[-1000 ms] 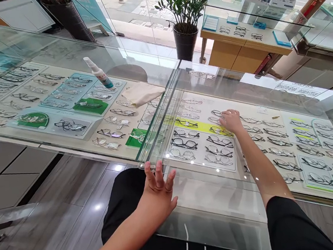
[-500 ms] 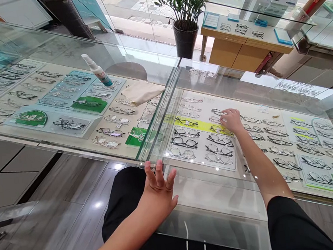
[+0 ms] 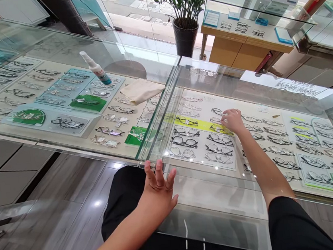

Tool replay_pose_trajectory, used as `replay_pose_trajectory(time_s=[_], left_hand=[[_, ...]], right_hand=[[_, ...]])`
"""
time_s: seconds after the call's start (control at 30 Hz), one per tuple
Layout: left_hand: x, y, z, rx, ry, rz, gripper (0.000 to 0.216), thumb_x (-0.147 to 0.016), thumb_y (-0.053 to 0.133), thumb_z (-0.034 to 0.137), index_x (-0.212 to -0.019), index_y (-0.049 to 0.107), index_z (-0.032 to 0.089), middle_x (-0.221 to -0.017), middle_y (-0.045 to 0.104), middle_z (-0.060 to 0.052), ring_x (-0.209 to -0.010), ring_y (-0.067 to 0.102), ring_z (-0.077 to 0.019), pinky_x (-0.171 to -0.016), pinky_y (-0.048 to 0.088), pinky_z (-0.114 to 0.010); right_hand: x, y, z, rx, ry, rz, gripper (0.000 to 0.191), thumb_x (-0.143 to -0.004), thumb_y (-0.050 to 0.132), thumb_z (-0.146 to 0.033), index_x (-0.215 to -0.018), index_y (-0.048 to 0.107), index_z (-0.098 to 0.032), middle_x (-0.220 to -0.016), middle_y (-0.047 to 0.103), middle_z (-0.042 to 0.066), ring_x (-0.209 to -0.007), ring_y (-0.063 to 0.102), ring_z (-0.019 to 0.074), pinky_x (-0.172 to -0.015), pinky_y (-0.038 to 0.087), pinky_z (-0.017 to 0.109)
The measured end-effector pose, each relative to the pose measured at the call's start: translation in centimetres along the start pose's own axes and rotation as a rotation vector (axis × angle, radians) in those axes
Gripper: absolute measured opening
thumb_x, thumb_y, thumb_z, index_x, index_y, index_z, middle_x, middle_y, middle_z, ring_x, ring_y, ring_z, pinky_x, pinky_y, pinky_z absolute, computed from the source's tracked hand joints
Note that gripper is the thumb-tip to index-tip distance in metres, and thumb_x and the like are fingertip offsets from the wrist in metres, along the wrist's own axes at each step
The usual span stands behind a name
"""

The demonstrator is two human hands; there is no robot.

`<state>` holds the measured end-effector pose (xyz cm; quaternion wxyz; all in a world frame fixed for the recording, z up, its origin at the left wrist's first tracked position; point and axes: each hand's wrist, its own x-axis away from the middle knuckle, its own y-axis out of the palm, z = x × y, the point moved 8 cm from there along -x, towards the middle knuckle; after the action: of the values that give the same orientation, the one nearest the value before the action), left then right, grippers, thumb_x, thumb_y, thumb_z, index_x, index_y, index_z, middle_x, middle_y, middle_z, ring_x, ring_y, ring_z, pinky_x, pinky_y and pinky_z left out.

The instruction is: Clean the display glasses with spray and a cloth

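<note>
My right hand [image 3: 234,121] reaches inside the glass display case [image 3: 225,218] and rests on the tray of eyeglasses [image 3: 201,145]. Its fingers are curled on a thin-framed pair of glasses [image 3: 217,113] next to the yellow-green strip [image 3: 198,124]. My left hand [image 3: 158,190] hovers at the near edge of the case's glass top, palm forward, fingers spread, holding nothing. Rows of dark and clear frames lie all around my right hand.
A second glass case [image 3: 48,114] on the left holds more frames, with a spray bottle [image 3: 97,72] and a beige cloth [image 3: 141,91] on top. A potted plant [image 3: 186,18] and a wooden counter [image 3: 244,48] stand beyond. Wood floor lies below left.
My right hand's fingers have curled a little tighter over the glasses. My left hand stays spread at the glass edge; the view has shifted slightly.
</note>
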<state>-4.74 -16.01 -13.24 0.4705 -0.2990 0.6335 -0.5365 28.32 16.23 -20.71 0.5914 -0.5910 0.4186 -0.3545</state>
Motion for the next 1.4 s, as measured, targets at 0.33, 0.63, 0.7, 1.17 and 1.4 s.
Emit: replay_pose_trajectory(time_s=[0.33, 0.63, 0.7, 1.17, 1.4], left_hand=[[-0.1, -0.2, 0.1, -0.008, 0.008, 0.013, 0.165, -0.067, 0.093, 0.055, -0.171, -0.026, 0.010, -0.172, -0.038, -0.036, -0.159, -0.027, -0.0660, -0.118, 0.024, -0.087], [-0.1, -0.1, 0.0, 0.002, -0.013, -0.003, 0.163, -0.068, 0.093, 0.049, -0.172, -0.027, 0.013, -0.172, -0.040, -0.033, -0.158, -0.029, -0.0656, -0.118, 0.026, -0.087], [0.0, 0.0, 0.0, 0.003, -0.019, -0.016, 0.163, -0.068, 0.094, 0.048, -0.172, -0.027, 0.013, -0.171, -0.041, -0.033, -0.158, -0.030, -0.0662, -0.116, 0.028, -0.087], [0.2, 0.1, -0.1, 0.013, 0.004, -0.064, 0.163, -0.072, 0.093, 0.054, -0.170, -0.031, 0.014, -0.166, -0.047, -0.035, -0.152, -0.031, -0.0710, -0.114, 0.027, -0.091], [-0.1, 0.0, -0.2, 0.047, 0.014, -0.045, 0.161, -0.072, 0.093, 0.051, -0.170, -0.030, 0.014, -0.167, -0.045, -0.035, -0.153, -0.032, -0.0704, -0.114, 0.029, -0.090]], right_hand=[[-1.3, 0.6, 1.4, -0.030, 0.117, -0.003, 0.043, -0.104, 0.047, -0.040, -0.122, 0.083, -0.022, -0.146, 0.075, 0.011, -0.140, 0.053, 0.0378, -0.118, 0.030, 0.059], [-2.0, 1.9, 1.0, -0.036, 0.111, -0.059, 0.044, -0.103, 0.047, -0.041, -0.122, 0.082, -0.022, -0.147, 0.075, 0.010, -0.142, 0.053, 0.0386, -0.121, 0.028, 0.060], [-1.8, 1.9, 0.9, -0.036, 0.104, -0.064, 0.044, -0.103, 0.047, -0.041, -0.122, 0.082, -0.022, -0.148, 0.075, 0.010, -0.142, 0.053, 0.0386, -0.121, 0.028, 0.060], [1.6, -3.2, -4.8, -0.067, 0.050, 0.150, 0.041, -0.104, 0.045, -0.023, -0.130, 0.076, -0.019, -0.128, 0.076, 0.016, -0.123, 0.056, 0.0363, -0.112, 0.034, 0.053], [7.9, -3.7, -15.2, -0.197, -0.191, 0.177, 0.032, -0.106, 0.050, -0.020, -0.123, 0.077, -0.027, -0.118, 0.075, 0.010, -0.113, 0.059, 0.0317, -0.106, 0.039, 0.048]])
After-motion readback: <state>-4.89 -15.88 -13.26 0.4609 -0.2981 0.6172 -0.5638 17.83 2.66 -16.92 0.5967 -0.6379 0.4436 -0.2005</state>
